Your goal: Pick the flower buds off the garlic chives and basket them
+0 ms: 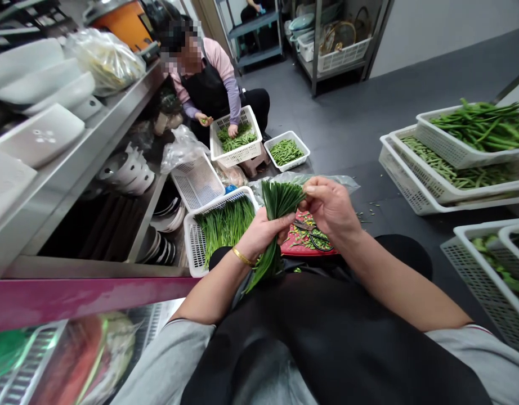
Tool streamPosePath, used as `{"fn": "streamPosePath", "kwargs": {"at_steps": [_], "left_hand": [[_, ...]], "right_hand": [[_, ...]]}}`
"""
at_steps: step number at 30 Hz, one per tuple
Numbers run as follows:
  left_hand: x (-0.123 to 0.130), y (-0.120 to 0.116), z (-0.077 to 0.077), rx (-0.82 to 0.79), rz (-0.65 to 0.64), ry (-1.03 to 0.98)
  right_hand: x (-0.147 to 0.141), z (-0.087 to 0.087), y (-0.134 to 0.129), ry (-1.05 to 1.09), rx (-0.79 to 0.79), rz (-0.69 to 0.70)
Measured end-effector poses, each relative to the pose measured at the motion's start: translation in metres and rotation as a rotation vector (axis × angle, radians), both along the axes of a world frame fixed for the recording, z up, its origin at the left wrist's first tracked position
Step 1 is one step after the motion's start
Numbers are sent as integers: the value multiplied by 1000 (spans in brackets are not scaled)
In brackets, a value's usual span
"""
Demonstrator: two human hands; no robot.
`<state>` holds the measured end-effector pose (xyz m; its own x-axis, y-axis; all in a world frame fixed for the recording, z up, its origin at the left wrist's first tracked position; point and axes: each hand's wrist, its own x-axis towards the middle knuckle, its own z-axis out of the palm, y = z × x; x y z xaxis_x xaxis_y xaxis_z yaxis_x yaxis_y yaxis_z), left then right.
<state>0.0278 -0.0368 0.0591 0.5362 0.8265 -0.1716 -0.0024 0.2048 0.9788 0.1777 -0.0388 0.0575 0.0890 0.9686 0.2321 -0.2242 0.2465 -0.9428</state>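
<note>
My left hand (265, 232) is wrapped round a thick bunch of green chives (278, 205), held upright in front of my lap. The cut-looking ends fan out above the fist, and the long leaves hang below it. At the fanned end, my right hand (329, 205) is closed in a pinch on the edge of the bunch. Beneath the hands, a red tray (299, 243) is strewn with green and yellow bits. Scissors (316, 235) with dark handles lie on it. To the left, a white basket (192, 239) holds more long chives.
Across from me a co-worker (211, 79) sorts green pods in a white basket (238, 157); a smaller basket (307, 154) of cut pods stands beside it. Stacked vegetable baskets (424, 194) are at right. A steel shelf (94, 146) with white dishes runs along the left.
</note>
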Motion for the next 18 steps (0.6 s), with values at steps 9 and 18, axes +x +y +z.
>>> {"fn": "streamPosePath", "kwargs": {"at_steps": [9,18], "left_hand": [[-24,6,14,-135,-29,-28],[-17,4,13,-120,-130,23]], "right_hand": [[59,-41,-17,-1423,363,254],[58,24,-26,-928,421,-87]]}}
